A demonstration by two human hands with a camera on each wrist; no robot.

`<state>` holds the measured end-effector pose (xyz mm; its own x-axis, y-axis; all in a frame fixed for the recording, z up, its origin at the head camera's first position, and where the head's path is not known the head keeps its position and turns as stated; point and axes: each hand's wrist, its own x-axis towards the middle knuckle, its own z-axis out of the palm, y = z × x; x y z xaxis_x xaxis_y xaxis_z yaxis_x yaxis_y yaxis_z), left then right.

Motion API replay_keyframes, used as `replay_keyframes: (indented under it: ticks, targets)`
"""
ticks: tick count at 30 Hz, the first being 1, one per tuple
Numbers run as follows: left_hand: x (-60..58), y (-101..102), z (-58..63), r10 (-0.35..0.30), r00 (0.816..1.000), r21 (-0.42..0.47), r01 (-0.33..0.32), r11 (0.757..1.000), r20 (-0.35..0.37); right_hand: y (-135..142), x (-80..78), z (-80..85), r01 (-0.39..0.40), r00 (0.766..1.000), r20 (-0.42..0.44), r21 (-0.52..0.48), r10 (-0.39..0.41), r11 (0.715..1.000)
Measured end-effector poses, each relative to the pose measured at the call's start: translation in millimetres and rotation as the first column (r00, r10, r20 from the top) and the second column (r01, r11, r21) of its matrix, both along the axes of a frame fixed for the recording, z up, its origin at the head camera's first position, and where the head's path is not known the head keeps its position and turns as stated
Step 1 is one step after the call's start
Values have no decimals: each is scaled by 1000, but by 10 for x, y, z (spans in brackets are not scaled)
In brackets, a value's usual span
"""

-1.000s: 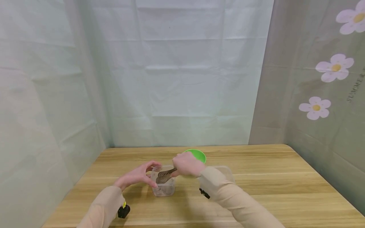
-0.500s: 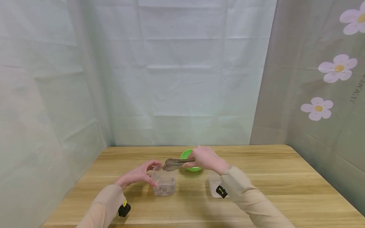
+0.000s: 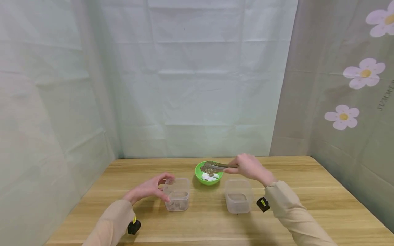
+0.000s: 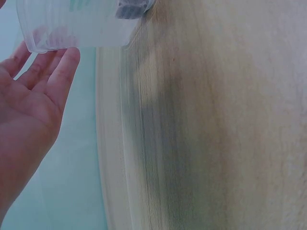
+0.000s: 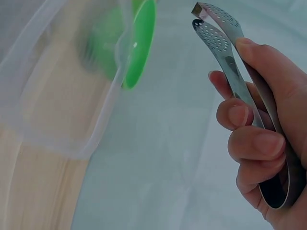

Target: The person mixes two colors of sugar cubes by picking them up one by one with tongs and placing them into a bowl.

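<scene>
Centre frame | Right hand (image 3: 250, 167) clamps tongs (image 3: 212, 167), long axis pointing frame-left, tips over the green bowl (image 3: 209, 183) | Bowl frame-left of that hand, the nearer one | Left hand (image 3: 150, 189) cups clear container (image 3: 186, 186), lower centre-left

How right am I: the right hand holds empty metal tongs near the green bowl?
Not quite: the tongs aren't empty. The right wrist view shows a small brownish block between their tips. The right hand does hold them near the green bowl.

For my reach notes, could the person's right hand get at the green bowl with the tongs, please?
Probably yes: the right hand holds the tongs above the open green bowl, with nothing visibly in between.
</scene>
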<state>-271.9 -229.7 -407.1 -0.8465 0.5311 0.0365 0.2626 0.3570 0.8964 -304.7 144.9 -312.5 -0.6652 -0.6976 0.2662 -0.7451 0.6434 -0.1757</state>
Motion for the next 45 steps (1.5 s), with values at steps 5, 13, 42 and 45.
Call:
replay_keyframes:
  ticks: [5, 13, 42, 45]
  targets:
    - [1, 0, -1, 0, 1000, -4, 0, 1000, -3, 166, -43, -38, 14, 1000, 22, -21, -14, 1000]
    - [24, 0, 0, 7, 1000, -5, -7, 1000, -5, 247, -88, -98, 46, 997, 65, -19, -44, 999]
    - [12, 2, -4, 1, 1000, -1, -1, 1000, 6, -216, 89, -4, -55, 998, 30, 51, 53, 997]
    - [9, 7, 2, -1, 1000, -4, 1, 1000, 0, -319, 134, 30, -91, 996, 22, 58, 90, 994]
